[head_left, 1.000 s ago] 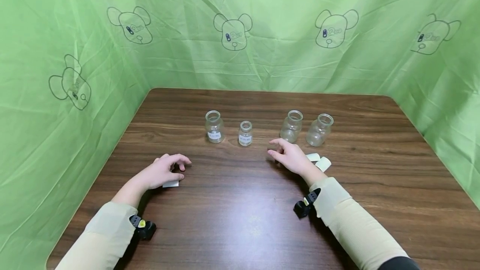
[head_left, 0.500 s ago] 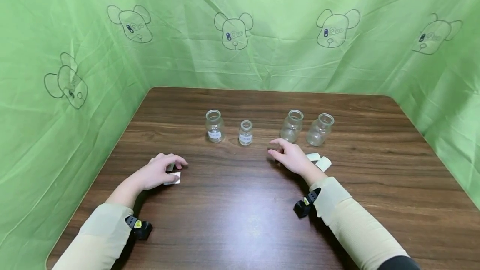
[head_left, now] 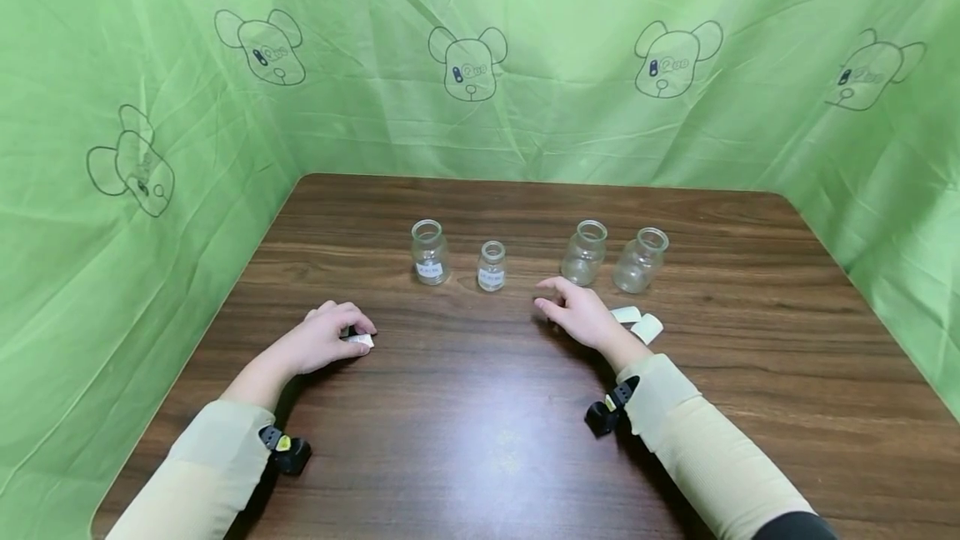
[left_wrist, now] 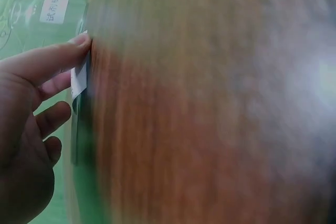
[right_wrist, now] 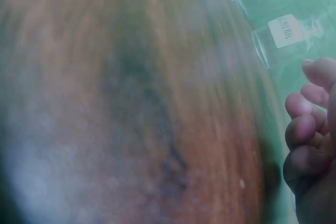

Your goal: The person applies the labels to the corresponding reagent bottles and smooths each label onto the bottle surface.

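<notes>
In the head view my left hand [head_left: 326, 340] is low over the left of the table, thumb and forefinger pinching a small white paper label [head_left: 361, 340]. The left wrist view shows that paper label [left_wrist: 79, 81] edge-on, its lower end curling, with the other fingers bent loosely below. My right hand [head_left: 581, 317] rests at the table's right middle, fingers loosely curled and holding nothing. Just behind its fingertips stands a clear glass bottle [head_left: 583, 255]. Two curved white slips [head_left: 647, 328] lie beside its wrist, partly overlapped by the hand.
Another unlabelled glass bottle [head_left: 640, 261] stands at the right. Left of centre are a labelled glass bottle [head_left: 430, 255] and a smaller labelled bottle [head_left: 491, 267]. Green cloth [head_left: 562, 132] with bear drawings hangs behind and beside the brown wooden table [head_left: 465, 407].
My left hand first drew slightly left and has now moved back right with the white label, which has turned from flat-looking to narrow between the fingers. My right hand stays almost still.
</notes>
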Motion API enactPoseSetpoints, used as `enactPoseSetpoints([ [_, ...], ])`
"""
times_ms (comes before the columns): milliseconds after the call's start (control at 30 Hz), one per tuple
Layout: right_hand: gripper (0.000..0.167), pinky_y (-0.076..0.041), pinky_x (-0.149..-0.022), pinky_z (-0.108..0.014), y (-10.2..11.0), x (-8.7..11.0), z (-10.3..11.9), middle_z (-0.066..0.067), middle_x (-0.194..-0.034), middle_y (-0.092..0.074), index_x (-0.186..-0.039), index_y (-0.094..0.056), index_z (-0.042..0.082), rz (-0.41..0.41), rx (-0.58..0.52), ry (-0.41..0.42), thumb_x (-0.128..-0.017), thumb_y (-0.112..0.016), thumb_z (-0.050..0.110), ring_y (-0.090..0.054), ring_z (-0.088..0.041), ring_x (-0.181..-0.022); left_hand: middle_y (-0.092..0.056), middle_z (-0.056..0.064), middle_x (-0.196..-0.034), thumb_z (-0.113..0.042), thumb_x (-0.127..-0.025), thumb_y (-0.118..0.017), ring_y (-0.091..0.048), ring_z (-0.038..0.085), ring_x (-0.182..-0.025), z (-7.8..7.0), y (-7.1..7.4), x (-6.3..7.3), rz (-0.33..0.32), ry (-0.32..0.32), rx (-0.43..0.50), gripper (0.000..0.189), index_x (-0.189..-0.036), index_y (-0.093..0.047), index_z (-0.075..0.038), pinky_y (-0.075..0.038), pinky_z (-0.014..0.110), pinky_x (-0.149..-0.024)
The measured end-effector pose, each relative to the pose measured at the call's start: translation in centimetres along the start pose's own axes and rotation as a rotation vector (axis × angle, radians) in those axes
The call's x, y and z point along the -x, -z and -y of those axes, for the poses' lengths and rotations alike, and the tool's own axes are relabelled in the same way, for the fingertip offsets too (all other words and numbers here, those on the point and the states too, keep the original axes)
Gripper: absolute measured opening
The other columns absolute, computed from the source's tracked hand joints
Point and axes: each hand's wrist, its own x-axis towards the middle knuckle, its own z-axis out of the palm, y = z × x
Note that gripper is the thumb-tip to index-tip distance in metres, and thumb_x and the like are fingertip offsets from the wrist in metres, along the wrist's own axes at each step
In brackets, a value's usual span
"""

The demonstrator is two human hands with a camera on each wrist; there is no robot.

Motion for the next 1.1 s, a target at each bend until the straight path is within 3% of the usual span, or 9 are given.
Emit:
enactPoseSetpoints([
  [200, 0.036, -0.045, -0.055, -0.031, 0.1, 0.0, 0.1, 0.002, -0.068, -0.058, -0.124, -0.054, 0.01, 0.003, -0.006, -0.005, -0.094, -0.057, 0.029, -0.056, -0.011, -0.058, -0.056, -0.017, -0.081, -0.025, -0.081, -0.072, -0.046, 0.015, -0.084, -0.2, 0.2, -1.0, -0.051, 0.016, 0.052, 0.012, -0.091, -0.066, -0.023, -0.031, 0.04, -0.078],
  [333, 0.035, -0.046, -0.054, -0.031, 0.1, 0.2, 0.1, 0.002, -0.068, -0.058, -0.123, -0.055, 0.01, -0.003, -0.016, -0.017, -0.093, -0.057, 0.028, -0.056, -0.012, -0.057, -0.055, -0.013, -0.076, -0.024, -0.08, -0.073, -0.049, 0.014, -0.078, -0.8, 0.3, -2.2, -0.089, -0.003, 0.108, 0.011, -0.085, -0.063, -0.021, -0.037, 0.034, -0.073],
  [533, 0.033, -0.045, -0.054, -0.031, 0.1, 0.3, 0.1, 0.002, -0.068, -0.058, -0.122, -0.055, 0.01, -0.013, -0.025, -0.014, -0.093, -0.057, 0.027, -0.055, -0.013, -0.057, -0.051, -0.009, -0.07, -0.027, -0.083, -0.071, -0.048, 0.011, -0.068, -2.1, 0.1, -3.8, -0.084, 0.006, 0.15, 0.018, -0.076, -0.056, -0.02, -0.039, 0.029, -0.062],
  [800, 0.032, -0.046, -0.051, -0.031, 0.1, 0.4, 0.2, 0.001, -0.068, -0.058, -0.121, -0.056, 0.011, -0.022, -0.056, -0.025, -0.093, -0.057, 0.026, -0.055, -0.014, -0.054, -0.054, -0.006, -0.071, -0.029, -0.087, -0.067, -0.049, 0.015, -0.071, -4.3, -0.5, -6.1, -0.109, 0.067, 0.244, 0.015, -0.077, -0.058, -0.021, -0.039, 0.032, -0.064],
  [1100, 0.036, -0.047, -0.05, -0.032, -0.1, 0.4, 0.6, -0.004, -0.07, -0.06, -0.123, -0.055, 0.009, -0.003, -0.096, -0.034, -0.093, -0.057, 0.03, -0.056, -0.017, -0.052, -0.054, -0.005, -0.071, -0.031, -0.087, -0.065, -0.049, 0.015, -0.07, -6.9, -1.8, -8.4, -0.098, 0.036, 0.311, 0.017, -0.077, -0.059, -0.02, -0.04, 0.032, -0.063],
])
